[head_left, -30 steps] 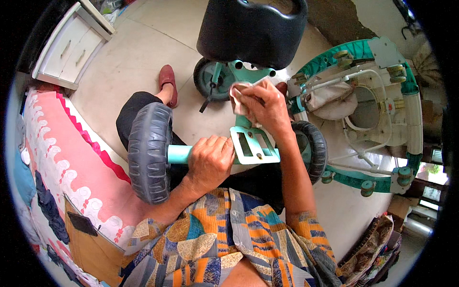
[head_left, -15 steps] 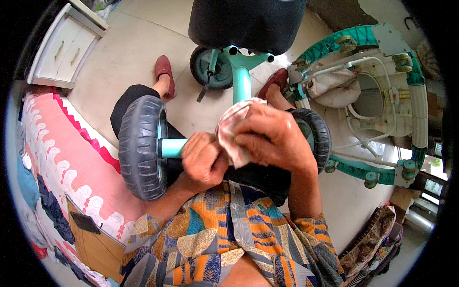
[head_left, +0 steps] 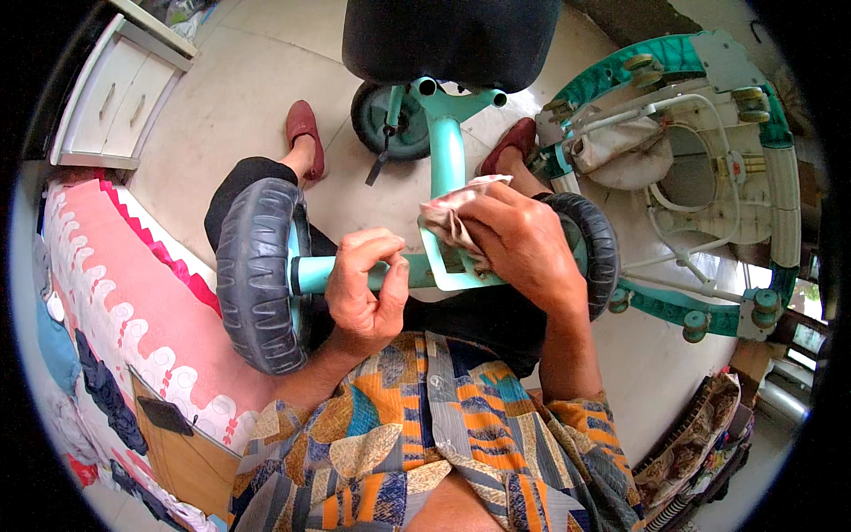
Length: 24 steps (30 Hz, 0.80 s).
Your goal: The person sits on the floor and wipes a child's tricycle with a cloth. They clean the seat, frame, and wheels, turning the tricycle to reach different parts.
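A turned-over child's tricycle frame lies across my lap, with a teal axle (head_left: 317,274) running between two black ribbed wheels, the left wheel (head_left: 260,276) and the right wheel (head_left: 592,257). My right hand (head_left: 526,244) grips a crumpled pale cloth (head_left: 454,215) with pinkish marks, pressing it on a teal open-centred bracket (head_left: 440,266) at mid-axle. Over the axle, beside the left wheel, my left hand (head_left: 362,288) is closed with curled fingers; whether it grips anything is hidden. A thick teal tube (head_left: 448,151) leads away toward a third wheel (head_left: 396,124).
A black seat-like part (head_left: 452,40) stands at the far end of the tricycle. Right of it leans a green-and-white baby walker (head_left: 691,273) with castors. At left are a bed with a pink frilled cover (head_left: 133,284) and a white cabinet (head_left: 120,97).
My hands have moved apart. The cloth has left my left hand's side, uncovering the bracket, and my right hand now presses it on the bracket's far right part.
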Each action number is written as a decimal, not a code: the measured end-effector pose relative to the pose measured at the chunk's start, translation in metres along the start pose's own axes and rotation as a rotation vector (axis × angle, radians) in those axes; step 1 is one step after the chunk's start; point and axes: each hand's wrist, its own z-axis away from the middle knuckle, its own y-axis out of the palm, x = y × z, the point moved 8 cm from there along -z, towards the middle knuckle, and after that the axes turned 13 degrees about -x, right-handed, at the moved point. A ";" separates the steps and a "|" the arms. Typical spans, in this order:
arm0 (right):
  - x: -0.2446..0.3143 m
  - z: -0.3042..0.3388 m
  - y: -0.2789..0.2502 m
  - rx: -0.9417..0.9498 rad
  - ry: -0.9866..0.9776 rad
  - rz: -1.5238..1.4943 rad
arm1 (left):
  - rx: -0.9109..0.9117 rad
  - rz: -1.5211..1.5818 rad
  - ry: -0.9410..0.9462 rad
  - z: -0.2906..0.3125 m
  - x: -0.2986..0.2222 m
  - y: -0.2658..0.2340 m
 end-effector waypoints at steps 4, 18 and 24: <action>0.010 0.029 -0.031 -0.010 0.050 -0.098 | 0.083 -0.082 0.092 -0.001 -0.007 0.010; -0.052 0.051 -0.038 -0.384 0.204 0.013 | 0.475 -0.759 0.358 0.008 -0.022 0.027; -0.045 0.089 -0.018 -0.275 0.151 0.199 | 0.580 -0.930 0.436 0.015 -0.003 0.035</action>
